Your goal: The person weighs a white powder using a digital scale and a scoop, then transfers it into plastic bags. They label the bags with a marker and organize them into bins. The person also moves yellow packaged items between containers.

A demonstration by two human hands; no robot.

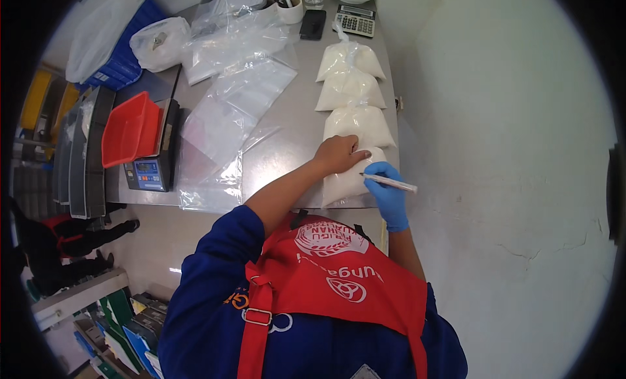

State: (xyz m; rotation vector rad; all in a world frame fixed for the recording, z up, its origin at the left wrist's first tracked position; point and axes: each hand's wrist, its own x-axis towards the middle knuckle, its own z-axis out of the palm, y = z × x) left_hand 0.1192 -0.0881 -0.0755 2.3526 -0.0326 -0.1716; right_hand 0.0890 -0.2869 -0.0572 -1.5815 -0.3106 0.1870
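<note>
A row of clear plastic bags filled with white powder runs along the right side of the metal table. My bare left hand [339, 155] is closed on the top of the nearest bag [345, 186], which lies on its side close to the front edge. In a blue glove, my right hand [389, 197] grips a white marker pen [399, 183], its tip at the right part of that same bag. Just beyond my left hand sits the second bag [358, 123]. A third bag [351, 90] and a far bag [350, 59] follow behind it.
Loose clear plastic bags [225, 118] spread over the table's left half. A red tray [132, 128] rests on a digital scale [149, 173]. A calculator [355, 21], phone [313, 25] and pen cup [291, 11] stand at the back. A wall [495, 170] borders the right.
</note>
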